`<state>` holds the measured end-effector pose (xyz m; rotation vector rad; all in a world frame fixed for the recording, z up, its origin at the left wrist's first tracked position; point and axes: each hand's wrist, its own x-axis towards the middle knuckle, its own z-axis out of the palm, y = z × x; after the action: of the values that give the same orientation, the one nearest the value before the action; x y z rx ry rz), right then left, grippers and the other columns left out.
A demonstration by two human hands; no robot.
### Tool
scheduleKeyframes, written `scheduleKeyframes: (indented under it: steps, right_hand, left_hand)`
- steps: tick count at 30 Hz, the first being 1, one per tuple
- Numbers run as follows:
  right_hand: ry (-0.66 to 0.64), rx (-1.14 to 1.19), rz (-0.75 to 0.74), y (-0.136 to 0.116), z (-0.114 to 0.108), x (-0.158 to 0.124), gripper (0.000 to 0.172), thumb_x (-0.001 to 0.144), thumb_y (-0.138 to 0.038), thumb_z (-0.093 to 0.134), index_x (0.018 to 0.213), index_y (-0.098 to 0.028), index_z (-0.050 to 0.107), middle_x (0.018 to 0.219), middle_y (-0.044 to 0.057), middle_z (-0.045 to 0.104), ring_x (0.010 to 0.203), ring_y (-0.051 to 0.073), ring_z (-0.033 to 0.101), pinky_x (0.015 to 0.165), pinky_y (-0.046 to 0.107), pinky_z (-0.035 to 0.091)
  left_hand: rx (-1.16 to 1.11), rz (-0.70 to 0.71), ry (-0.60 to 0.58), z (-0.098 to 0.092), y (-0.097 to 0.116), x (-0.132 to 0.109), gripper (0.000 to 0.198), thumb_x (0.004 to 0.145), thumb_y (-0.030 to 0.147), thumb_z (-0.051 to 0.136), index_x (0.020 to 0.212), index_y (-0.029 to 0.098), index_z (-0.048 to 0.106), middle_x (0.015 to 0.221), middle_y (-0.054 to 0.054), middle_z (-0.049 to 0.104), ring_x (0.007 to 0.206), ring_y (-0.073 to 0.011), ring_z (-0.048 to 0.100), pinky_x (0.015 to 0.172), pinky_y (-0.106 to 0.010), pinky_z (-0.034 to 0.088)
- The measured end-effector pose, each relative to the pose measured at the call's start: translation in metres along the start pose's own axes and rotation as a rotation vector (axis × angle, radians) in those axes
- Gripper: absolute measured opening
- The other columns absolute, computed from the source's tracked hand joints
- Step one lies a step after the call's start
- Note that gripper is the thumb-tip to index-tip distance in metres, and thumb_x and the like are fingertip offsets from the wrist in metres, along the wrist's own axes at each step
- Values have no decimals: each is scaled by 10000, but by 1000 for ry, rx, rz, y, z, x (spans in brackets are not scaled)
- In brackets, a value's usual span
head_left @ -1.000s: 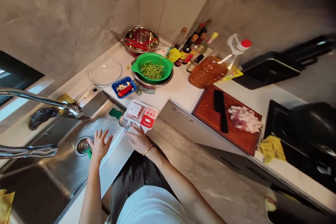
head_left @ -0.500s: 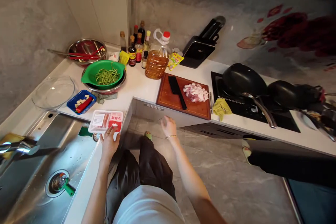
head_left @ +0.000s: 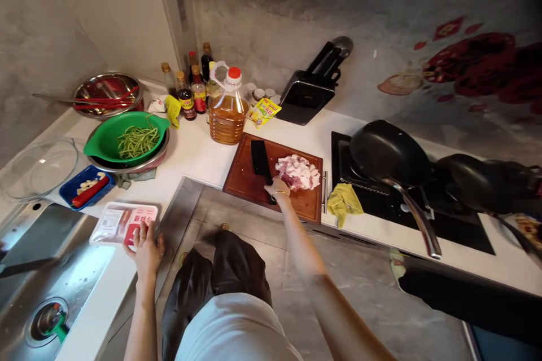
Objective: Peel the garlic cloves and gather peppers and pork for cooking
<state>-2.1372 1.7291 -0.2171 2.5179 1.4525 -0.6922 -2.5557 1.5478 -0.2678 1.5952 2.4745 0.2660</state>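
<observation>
My right hand is closed round the handle of a black cleaver, whose blade lies flat on the brown cutting board. Just right of the blade is a heap of sliced raw pork. My left hand rests its spread fingertips on the near right corner of a plastic-wrapped meat tray with a red and white label. This tray sits at the counter corner, partly over the sink edge. Behind it is a blue tray with garlic and a red chili pepper.
A green colander of green beans sits in a steel bowl. An oil jug and sauce bottles stand along the back, with a knife block beyond. Right of the board are a yellow cloth and a wok. The sink is at left.
My right hand has moved from above the floor onto the cleaver's handle and gripped it. My left hand stays at the meat tray. The whole view has shifted, with the counter things now further left.
</observation>
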Motion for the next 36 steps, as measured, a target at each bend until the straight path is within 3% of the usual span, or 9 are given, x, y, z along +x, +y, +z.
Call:
scheduleKeyframes:
  steps: [3, 9, 13, 16, 19, 22, 27, 31, 36]
  right_hand:
    - [-46, 14, 8, 4, 3, 4, 358, 921, -418, 616, 1156, -148, 625, 1163, 86, 668, 1044, 216, 655, 923, 449, 538]
    - [-96, 140, -25, 0, 4, 12, 363, 877, -442, 661, 1041, -119, 669, 1036, 97, 715, 946, 199, 691, 861, 400, 560]
    - [-105, 270, -189, 16, -8, 7, 262, 784, -356, 686, 918, -132, 699, 898, 110, 750, 866, 210, 712, 739, 275, 538]
    - [-145, 354, -349, 35, -12, -2, 317, 804, -462, 553, 771, -161, 644, 742, 93, 733, 750, 232, 714, 653, 301, 538]
    - [-185, 425, -514, 41, -5, -7, 455, 767, -646, 467, 760, -204, 576, 754, 113, 736, 773, 255, 730, 699, 344, 566]
    - [-195, 564, -595, 32, 6, -15, 499, 678, -718, 563, 815, -238, 574, 784, 115, 756, 821, 278, 747, 733, 355, 577]
    - [-144, 269, -760, -24, 8, -45, 462, 767, -658, 536, 967, -255, 643, 796, 93, 765, 749, 278, 743, 642, 332, 536]
    - [-55, -121, -963, -106, 9, -85, 460, 904, -561, 446, 1139, -224, 651, 840, 109, 772, 781, 277, 741, 607, 301, 480]
    - [-54, -447, -1107, -206, 23, -148, 436, 996, -490, 372, 1230, -199, 598, 919, 120, 779, 861, 267, 744, 732, 311, 480]
  left_hand:
    - [-12, -54, -39, 2, 10, -1, 546, 973, 399, 334, 1432, 138, 472, 1532, -210, 409, 1453, -366, 311, 1130, -703, 159]
    - [-22, -12, -67, 1, 39, 0, 551, 957, 388, 369, 1441, 142, 461, 1543, -241, 372, 1462, -375, 298, 1113, -726, 163]
    - [-16, -5, -67, -5, 77, -1, 508, 944, 339, 403, 1402, 146, 508, 1516, -223, 428, 1452, -349, 330, 1147, -662, 194]
    - [-57, 25, -87, -8, 102, 3, 473, 926, 273, 427, 1371, 157, 539, 1514, -197, 443, 1430, -329, 374, 1170, -632, 190]
    - [-85, -26, -54, -7, 98, 13, 471, 916, 267, 465, 1371, 168, 540, 1522, -159, 445, 1444, -294, 362, 1204, -576, 185]
    - [-95, -121, 4, -7, 73, 15, 459, 927, 262, 458, 1371, 177, 536, 1527, -123, 451, 1452, -253, 355, 1228, -517, 169]
    - [-146, -265, 79, -10, 29, 4, 482, 951, 257, 415, 1416, 147, 477, 1534, -155, 430, 1453, -281, 349, 1214, -549, 176]
    - [-178, -326, 86, -13, -2, 7, 587, 945, 356, 476, 1480, 134, 377, 1564, -193, 363, 1483, -308, 287, 1210, -577, 139]
    - [-195, -298, 33, -17, -34, 28, 884, 871, 482, 598, 1549, 102, 178, 1615, -240, 189, 1520, -350, 157, 1193, -628, 92]
